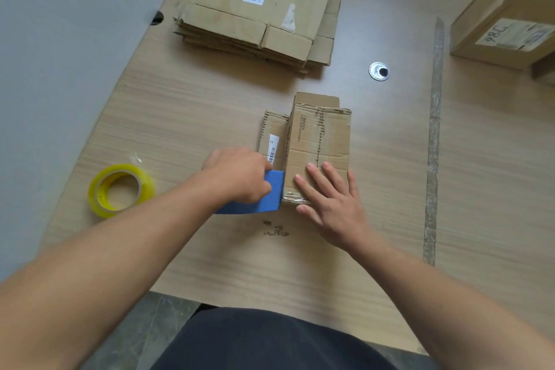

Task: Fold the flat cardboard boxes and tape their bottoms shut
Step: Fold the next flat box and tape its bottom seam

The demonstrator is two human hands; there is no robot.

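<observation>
Cardboard box lying at three o'clock from left hand gripping blue card, resting under right hand pressing flat, fingers straight.

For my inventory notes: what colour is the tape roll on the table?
The tape roll is yellow, clearest in the head view.

Bare table between stack, box

Folded brown box mid-table, seam up, stack of flat boxes beyond, yellow tape roll at left
</observation>
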